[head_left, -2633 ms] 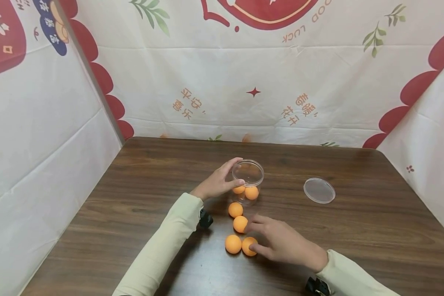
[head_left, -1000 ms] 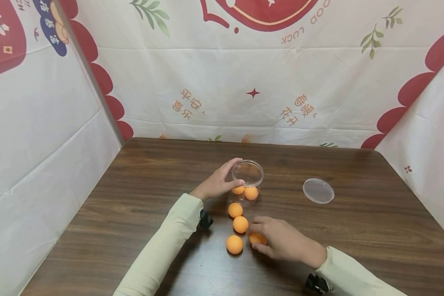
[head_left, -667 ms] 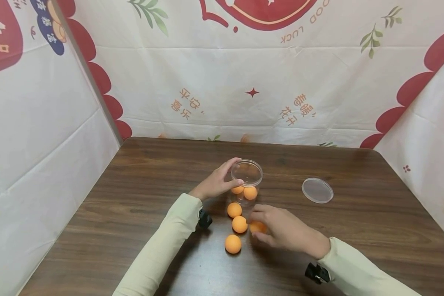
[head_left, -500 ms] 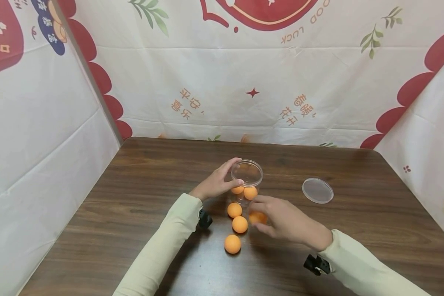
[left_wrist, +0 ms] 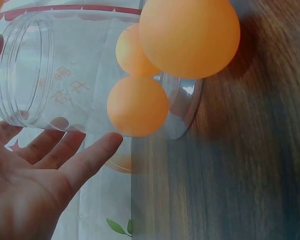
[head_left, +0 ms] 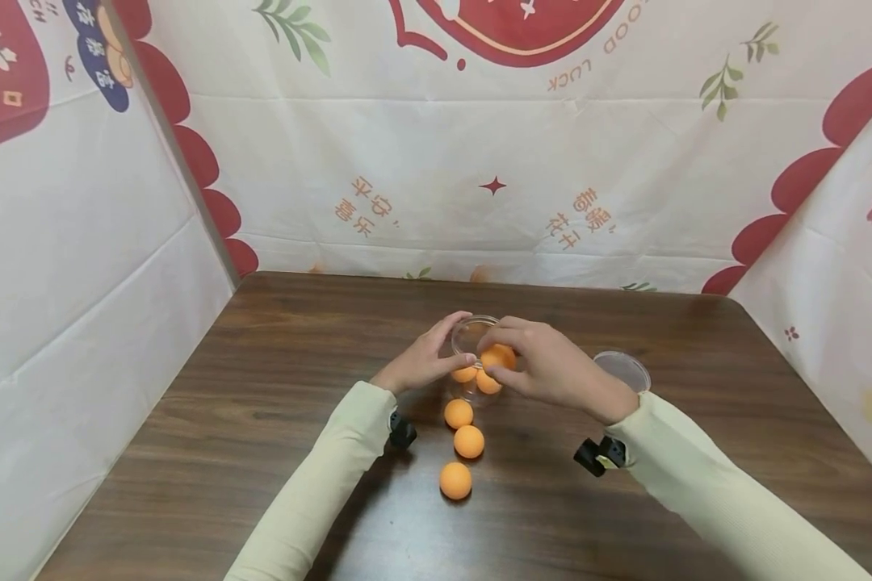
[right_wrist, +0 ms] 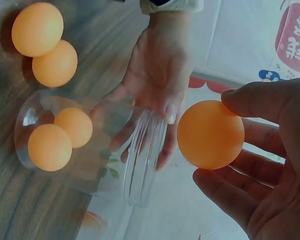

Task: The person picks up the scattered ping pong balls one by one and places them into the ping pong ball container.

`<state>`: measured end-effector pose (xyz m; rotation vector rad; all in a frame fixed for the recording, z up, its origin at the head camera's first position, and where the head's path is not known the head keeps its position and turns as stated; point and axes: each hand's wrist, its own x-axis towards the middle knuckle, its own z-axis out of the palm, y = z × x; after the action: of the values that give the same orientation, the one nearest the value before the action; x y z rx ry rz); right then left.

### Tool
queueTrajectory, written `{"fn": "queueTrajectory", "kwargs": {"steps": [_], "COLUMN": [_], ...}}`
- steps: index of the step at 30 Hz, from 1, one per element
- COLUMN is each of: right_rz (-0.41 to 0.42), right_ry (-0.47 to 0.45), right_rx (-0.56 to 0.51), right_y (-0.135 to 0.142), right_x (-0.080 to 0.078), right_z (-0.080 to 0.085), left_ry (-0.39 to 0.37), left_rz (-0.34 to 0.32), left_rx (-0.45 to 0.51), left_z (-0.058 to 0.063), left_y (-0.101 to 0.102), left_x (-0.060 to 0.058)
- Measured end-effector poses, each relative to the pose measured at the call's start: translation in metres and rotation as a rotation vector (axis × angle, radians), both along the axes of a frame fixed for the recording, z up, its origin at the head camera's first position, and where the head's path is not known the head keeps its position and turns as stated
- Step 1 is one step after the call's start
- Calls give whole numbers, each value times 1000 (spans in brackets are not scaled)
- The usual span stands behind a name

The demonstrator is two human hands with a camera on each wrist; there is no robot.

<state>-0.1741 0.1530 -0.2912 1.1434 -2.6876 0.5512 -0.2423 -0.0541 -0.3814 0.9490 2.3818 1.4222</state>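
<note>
In the head view, we find the left hand (head_left: 423, 359) reaching forward from the left, thumb at the near rim of a clear jar (head_left: 474, 319) and fingers round its far side; we record it as grasping the jar, which stands upright on the table (head_left: 262, 420). The right hand (head_left: 552, 367) comes in from the right, palm downward and wrist raised, its fingers pinching an orange ball (head_left: 498, 359) over the right part of the jar's mouth. We count two balls inside the jar (head_left: 488, 382), and three loose balls (head_left: 468, 441) in a loose line on the near side of it. A clear lid (head_left: 622, 369) lies to the right, partly covered by the right forearm.

In the left wrist view, we see the left palm turned toward the jar, the fingers spread along its wall; one finger extends with its tip beside the lower part, near the balls. A loose ball sits large in front of the base.

In the right wrist view, we note the held ball gripped between thumb and fingertips, just beyond the jar's rim and apart from it. The left hand shows behind the clear wall, fingers wrapped about the upper part
</note>
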Motion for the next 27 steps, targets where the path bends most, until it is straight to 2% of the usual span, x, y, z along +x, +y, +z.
{"fn": "queueTrajectory", "kwargs": {"steps": [8,13,27], "right_rz": [-82,-102,-118], "right_ry": [32,39,-22], "right_rx": [-12,-26,9], "right_y": [-5,-7,-9], "right_x": [-20,-30,-43], "right_z": [-3,-7,-22], "left_ry": [3,14,26], "left_rz": [8,9,-4], "left_rx": [-14,-11,2], "left_z": [-5,-4,-3], "left_y": [1,1,0], "left_x": [-1,-1,-4]}}
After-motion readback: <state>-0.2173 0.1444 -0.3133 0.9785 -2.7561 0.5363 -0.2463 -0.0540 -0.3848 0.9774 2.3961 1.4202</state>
